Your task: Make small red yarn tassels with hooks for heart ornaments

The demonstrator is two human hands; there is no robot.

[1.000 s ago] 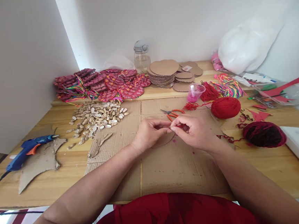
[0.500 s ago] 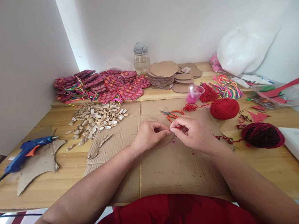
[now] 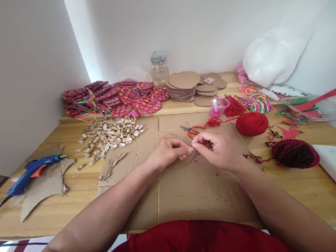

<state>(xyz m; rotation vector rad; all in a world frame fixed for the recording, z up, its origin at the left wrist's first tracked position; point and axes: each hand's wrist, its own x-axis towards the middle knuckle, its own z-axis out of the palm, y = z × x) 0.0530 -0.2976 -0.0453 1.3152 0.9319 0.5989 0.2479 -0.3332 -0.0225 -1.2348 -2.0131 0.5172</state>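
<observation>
A thin red strand, probably yarn, seems pinched in the right hand's (image 3: 217, 150) fingertips, above a cardboard disc (image 3: 182, 160). The left hand (image 3: 171, 151) meets it, thumb and fingers closed together; I cannot tell what they grip. Just beyond lie orange-handled scissors (image 3: 194, 130), then a red yarn ball (image 3: 252, 124).

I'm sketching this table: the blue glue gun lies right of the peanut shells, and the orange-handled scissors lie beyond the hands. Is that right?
No, the blue glue gun lies left of the peanut shells, as the head view shows; the orange-handled scissors do lie beyond the left hand and right hand.
</observation>
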